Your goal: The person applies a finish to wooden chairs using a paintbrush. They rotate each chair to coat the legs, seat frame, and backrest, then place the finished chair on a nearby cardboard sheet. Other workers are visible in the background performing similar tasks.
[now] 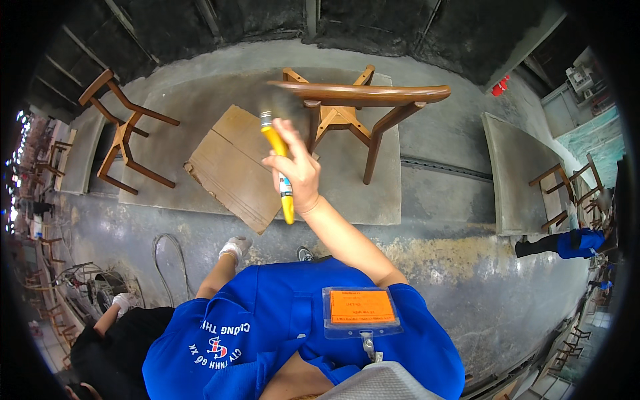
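My bare right hand point(297, 167) is closed around the yellow handle of a paintbrush point(274, 138), its bristles pointing away from me. The dark bristles are smeared by motion beside the left end of the curved top rail of a brown wooden chair frame point(370, 95). Whether they touch the rail I cannot tell. The chair frame has no seat pad, so its crossed braces show. In a whitish glove, my left hand point(235, 249) hangs low near my body, apart from the chair. Its fingers are too foreshortened to read.
A flat cardboard sheet point(237, 170) lies on a grey board left of the chair. Another wooden chair frame point(123, 137) stands farther left. A cable point(157, 257) loops on the floor. Someone in dark clothes point(123, 347) is close at my left; a blue-shirted person point(579, 243) is far right.
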Demonstrator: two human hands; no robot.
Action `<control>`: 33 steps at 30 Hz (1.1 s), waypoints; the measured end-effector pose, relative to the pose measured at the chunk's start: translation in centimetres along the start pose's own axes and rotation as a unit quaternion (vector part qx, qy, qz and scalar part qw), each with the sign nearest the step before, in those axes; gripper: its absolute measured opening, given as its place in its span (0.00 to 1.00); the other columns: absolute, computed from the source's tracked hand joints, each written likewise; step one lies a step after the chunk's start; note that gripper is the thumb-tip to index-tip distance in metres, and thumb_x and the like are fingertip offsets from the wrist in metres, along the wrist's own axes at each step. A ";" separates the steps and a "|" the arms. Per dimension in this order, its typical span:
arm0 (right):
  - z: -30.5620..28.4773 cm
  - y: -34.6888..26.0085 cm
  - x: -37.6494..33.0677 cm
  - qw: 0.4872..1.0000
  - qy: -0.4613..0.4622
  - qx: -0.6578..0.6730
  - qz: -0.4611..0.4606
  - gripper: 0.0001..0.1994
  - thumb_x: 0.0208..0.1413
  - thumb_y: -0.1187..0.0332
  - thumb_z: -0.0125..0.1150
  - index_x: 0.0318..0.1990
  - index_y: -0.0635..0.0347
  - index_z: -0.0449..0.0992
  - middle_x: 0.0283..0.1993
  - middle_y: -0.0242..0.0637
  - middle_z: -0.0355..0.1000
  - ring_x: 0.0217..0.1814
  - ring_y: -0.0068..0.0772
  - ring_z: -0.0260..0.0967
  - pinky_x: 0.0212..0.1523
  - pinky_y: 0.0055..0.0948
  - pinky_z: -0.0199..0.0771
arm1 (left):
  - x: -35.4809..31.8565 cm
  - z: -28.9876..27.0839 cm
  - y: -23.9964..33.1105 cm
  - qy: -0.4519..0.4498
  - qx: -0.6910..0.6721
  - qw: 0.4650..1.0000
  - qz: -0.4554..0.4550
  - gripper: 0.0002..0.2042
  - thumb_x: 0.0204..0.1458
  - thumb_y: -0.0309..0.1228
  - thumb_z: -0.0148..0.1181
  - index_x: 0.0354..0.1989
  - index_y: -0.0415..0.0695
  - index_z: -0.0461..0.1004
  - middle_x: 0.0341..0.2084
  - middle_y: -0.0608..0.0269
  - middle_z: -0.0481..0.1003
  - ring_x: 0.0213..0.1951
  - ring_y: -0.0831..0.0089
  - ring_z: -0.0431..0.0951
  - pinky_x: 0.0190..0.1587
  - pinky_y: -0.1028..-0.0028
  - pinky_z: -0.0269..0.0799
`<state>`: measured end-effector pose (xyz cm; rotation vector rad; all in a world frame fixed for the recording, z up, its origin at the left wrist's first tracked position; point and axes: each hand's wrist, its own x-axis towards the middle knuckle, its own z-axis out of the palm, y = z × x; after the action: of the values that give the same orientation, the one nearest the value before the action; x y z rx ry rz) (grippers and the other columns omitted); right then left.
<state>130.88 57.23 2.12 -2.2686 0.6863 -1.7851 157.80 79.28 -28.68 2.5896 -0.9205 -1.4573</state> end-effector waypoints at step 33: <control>-16.6 24.7 -13.3 0.519 0.461 0.609 0.384 0.07 0.57 0.80 0.67 0.37 0.53 0.79 0.51 0.41 0.80 0.54 0.47 0.77 0.58 0.52 0.80 | 1.2 -3.5 3.2 0.018 0.026 0.991 0.133 0.29 0.61 0.37 0.67 0.67 0.31 0.70 0.50 0.52 0.82 0.49 0.67 0.82 0.53 0.70 0.76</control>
<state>106.64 43.98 -15.17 0.0522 0.1986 -1.7595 159.52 75.11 -26.65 2.4018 -1.2561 -1.3298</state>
